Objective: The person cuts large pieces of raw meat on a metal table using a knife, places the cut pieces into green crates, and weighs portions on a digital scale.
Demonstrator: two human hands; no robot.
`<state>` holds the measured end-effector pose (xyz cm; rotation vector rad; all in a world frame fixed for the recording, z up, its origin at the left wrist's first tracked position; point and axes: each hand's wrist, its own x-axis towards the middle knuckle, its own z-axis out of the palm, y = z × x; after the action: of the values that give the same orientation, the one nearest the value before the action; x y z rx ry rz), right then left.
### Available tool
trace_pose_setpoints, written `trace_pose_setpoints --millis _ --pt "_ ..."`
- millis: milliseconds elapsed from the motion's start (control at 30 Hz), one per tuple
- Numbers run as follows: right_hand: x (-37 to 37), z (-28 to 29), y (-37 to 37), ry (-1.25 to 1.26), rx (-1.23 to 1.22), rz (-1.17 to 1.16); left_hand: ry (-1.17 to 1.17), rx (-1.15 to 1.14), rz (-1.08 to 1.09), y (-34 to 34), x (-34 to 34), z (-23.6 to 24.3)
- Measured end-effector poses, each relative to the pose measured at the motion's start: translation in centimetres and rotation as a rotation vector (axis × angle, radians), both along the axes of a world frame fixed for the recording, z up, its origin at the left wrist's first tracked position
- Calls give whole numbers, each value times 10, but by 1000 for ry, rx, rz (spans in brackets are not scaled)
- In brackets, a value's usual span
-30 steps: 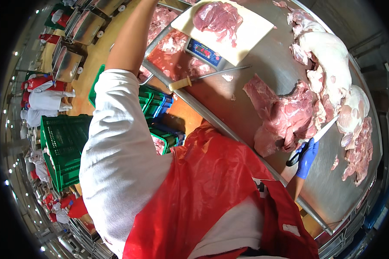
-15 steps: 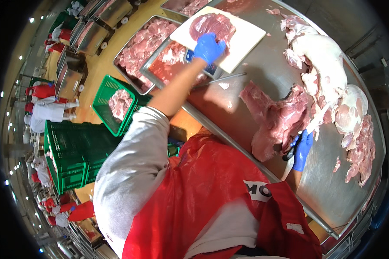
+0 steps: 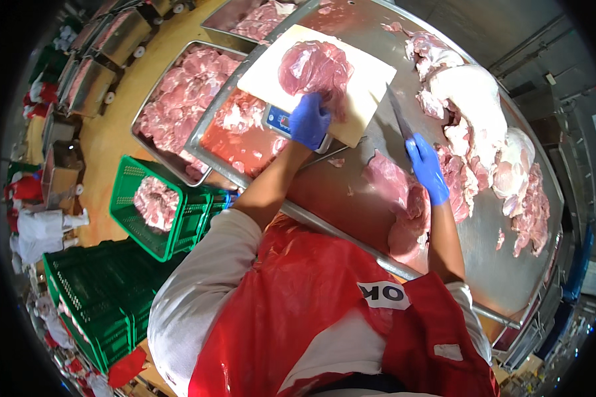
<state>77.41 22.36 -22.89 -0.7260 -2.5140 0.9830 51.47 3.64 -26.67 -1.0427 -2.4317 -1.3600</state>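
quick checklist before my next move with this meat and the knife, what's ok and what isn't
1. Left hand and right hand gloved: ok, both in blue.
2. Knife in hand: ok, in the right hand, blade pointing away from the body.
3. Blade apart from left hand: ok, a gap shows between them.
4. Meat piece on the white cutting board: ok.
5. Left hand's grip on the meat: cannot tell, fingertips hidden.
6. Scale fully visible: not ok, left hand partly covers it.

Knife (image 3: 400,118): metal blade, perhaps matt | table (image 3: 480,264): smooth metal | apron (image 3: 298,278): glossy plastic | left sleeve (image 3: 198,291): matt cloth
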Motion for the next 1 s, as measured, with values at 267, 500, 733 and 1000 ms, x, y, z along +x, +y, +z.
trace_pose_setpoints --millis 267,500,733,1000 --pt "-137 17 34 -57 272 190 173 -218 -171 18 -4 22" --pt "-189 21 16 -81 433 465 142 -107 -222 -9 -18 -8" --pt "-194 23 13 -400 616 607 123 -81 -206 -17 -9 -14" --pt "-182 32 11 -492 561 620 151 -32 -265 -28 0 -20"
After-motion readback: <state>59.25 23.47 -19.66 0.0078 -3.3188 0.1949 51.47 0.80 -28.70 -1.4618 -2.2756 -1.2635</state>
